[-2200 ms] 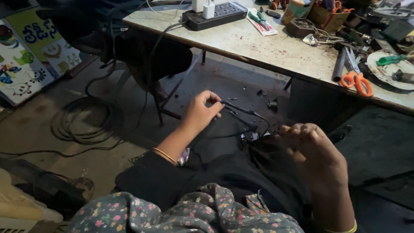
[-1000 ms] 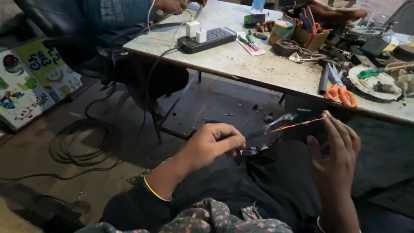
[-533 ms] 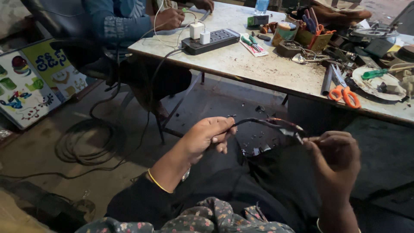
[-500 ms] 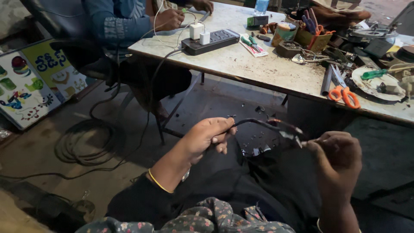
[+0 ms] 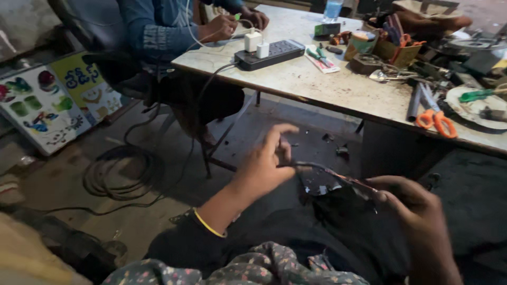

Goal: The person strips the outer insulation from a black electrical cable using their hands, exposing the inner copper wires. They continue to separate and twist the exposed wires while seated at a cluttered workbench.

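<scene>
While the left hand (image 5: 264,163) pinches one end of a thin dark insulated wire (image 5: 330,173) at mid-frame, the right hand (image 5: 409,208) closes on its other end at lower right, so the strand spans between both hands above the lap. Doing this well probably means keeping it taut with fingertips near the ends. On the pale scuffed table (image 5: 327,84) at upper right lie one black power strip (image 5: 270,53) and one pair of orange-handled scissors (image 5: 435,120). Another person's two hands work at upper centre.
</scene>
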